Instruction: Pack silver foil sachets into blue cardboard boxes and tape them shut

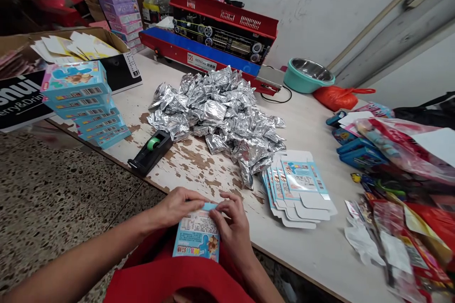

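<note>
Close to my body at the table's front edge is a light-blue printed carton with a cartoon picture. My left hand lies closed along its far left edge, thumb and fingers together on the top end. On the far right edge my right hand grips the carton with curled fingers and thumb. Beyond my hands spreads a heap of silver foil packets. A black tape dispenser with a green roll stands left of the heap. Flat unfolded cartons lie overlapping to the right.
Stacked blue cartons stand at the table's left edge beside a black cardboard box of papers. A red sealing machine is at the back. A turquoise basin, a red plastic bag and assorted wrappers occupy the right side.
</note>
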`<state>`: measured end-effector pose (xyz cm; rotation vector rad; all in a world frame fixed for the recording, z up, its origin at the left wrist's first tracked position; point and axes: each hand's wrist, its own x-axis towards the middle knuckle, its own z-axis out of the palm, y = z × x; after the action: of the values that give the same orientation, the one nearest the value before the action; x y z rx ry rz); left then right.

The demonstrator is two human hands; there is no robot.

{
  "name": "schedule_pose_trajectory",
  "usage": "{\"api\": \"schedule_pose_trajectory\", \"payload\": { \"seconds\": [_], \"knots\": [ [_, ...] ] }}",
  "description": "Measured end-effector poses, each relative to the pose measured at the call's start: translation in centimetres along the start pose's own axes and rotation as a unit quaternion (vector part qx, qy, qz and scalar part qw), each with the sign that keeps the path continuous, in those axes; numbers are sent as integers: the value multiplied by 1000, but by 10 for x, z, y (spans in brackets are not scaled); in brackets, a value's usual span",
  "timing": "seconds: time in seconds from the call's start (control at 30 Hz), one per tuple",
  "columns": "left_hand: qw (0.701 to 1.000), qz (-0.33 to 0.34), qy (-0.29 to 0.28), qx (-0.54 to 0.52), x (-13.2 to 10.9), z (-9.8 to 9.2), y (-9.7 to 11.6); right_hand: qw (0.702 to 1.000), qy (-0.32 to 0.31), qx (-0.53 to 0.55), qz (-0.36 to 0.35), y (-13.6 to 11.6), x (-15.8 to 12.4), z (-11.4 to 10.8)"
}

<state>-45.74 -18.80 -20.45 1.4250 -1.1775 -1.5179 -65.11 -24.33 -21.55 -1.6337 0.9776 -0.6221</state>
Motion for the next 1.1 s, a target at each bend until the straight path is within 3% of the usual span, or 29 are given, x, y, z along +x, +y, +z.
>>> {"api": "schedule_pose_trajectory", "payload": {
  "seconds": [0.1,0.17,0.33,0.37,0.4,0.5,0.53,0.63,0.67,0.7,0.8,0.83,0.9,0.97,1.1],
  "knots": [
    [997,-32,28,-67,4,-5,0,993,-39,-87,-71,-5,-1,1],
    [998,-35,12,-50,6,-13,3,989,-64,-104,-83,-9,0,0],
    [986,4,-155,64,4,-33,10,996,-83,10,-1,-8,7,-3],
    [988,6,-142,55,2,-30,6,996,-73,31,29,-6,7,-3],
    [995,1,-90,42,-2,-24,-1,995,-61,48,59,-3,7,-1],
    [986,-1,165,16,-19,6,-25,984,-37,104,137,5,4,7],
    [978,11,208,8,-25,15,-32,977,-41,132,161,7,2,12],
    [978,40,207,4,-40,19,-39,947,-83,219,220,7,2,24],
    [972,39,229,18,-44,9,-38,938,-95,239,233,5,3,27],
    [957,38,286,42,-48,-6,-35,933,-99,250,241,2,6,28],
    [849,17,511,130,-60,-69,-31,940,-71,237,237,-6,13,30],
    [834,0,533,142,-64,-89,-31,942,-65,231,234,-8,14,31],
    [863,-40,489,118,-69,-122,-33,943,-60,229,233,-12,15,34],
    [904,-74,417,53,-69,-141,-33,941,-55,236,234,-13,13,37],
    [917,-114,381,-46,-63,-151,-25,938,-46,246,242,-15,11,41]
  ]
}}
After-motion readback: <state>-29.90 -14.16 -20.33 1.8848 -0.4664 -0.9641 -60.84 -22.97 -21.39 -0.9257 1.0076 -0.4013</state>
